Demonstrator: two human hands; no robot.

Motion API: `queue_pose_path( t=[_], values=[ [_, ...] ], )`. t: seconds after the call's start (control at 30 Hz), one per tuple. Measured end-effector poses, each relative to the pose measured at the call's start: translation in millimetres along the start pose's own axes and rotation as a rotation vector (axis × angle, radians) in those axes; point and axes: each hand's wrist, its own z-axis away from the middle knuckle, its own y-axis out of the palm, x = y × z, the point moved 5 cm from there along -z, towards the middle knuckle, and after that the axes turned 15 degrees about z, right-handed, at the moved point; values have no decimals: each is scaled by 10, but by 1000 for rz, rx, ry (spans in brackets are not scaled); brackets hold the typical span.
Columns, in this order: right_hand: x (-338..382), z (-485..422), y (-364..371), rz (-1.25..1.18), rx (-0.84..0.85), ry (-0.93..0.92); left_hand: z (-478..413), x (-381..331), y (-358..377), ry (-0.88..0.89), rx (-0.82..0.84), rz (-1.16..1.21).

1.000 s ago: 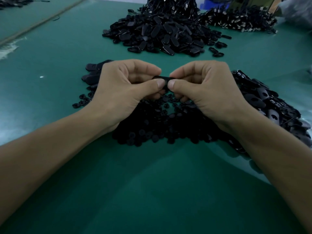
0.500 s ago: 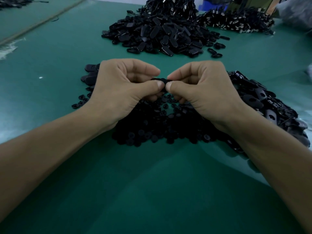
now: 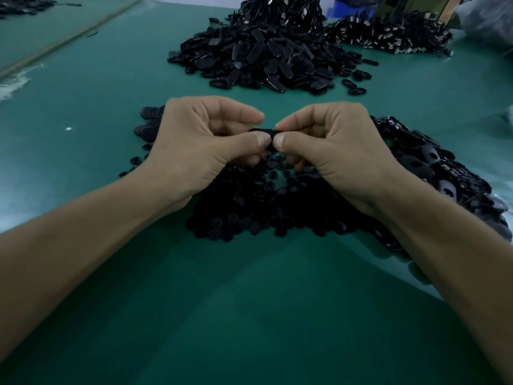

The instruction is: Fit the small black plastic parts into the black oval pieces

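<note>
Now, both hands pinched on one black piece

My left hand (image 3: 200, 145) and right hand (image 3: 333, 151) meet above the middle of the green bench (image 3: 249, 315), fingers curled in and thumbs tip to tip. Between thumbs and forefingers I hold a black oval piece (image 3: 265, 132). Only its upper edge shows, and I cannot tell whether a small part sits in it. Both hands grip it narrowly, knuckles turned outward.

Directly under my hands lies a flat heap of small black plastic parts (image 3: 249, 215), round and button-like, spreading toward me on the bench. To my right, touching that heap and partly hidden by my right wrist, is a pile of loose oval pieces (image 3: 433, 165), several showing a cut-out hole. A few dark ovals (image 3: 148, 126) lie just beyond my left hand's knuckles, with some stray small parts beside them.

Farther across the bench, well apart from my hands, rises a big mound of black pieces (image 3: 266, 56), a few strays at its right edge. Behind it to the right is another dark pile (image 3: 394, 34) with pale glinting bits. What those are I cannot tell.
</note>
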Motion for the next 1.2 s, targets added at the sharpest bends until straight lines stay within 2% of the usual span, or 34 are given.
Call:
queue_pose_path(
  t=[0.4, 0.77, 0.87, 1.0, 1.1, 1.2],
  values=[
    [-1, -2, 25, 97, -1, -10, -10, 16, -28, 9, -19, 18],
    [-8, 1, 49, 105, 2, -12, -18, -7, -55, 44, 10, -122],
    [-6, -11, -9, 271, -45, -37, -44, -14, -80, 106, -41, -195],
    [-24, -36, -219, 660, -125, -36, -105, -91, -258, 219, -197, -360],
    [-215, -119, -358, 970, -28, 70, -149, -140, -383, 241, -271, -472],
    [-334, -172, -415, 1044, 73, 154, -189, -139, -478, 228, -300, -564]
  ],
)
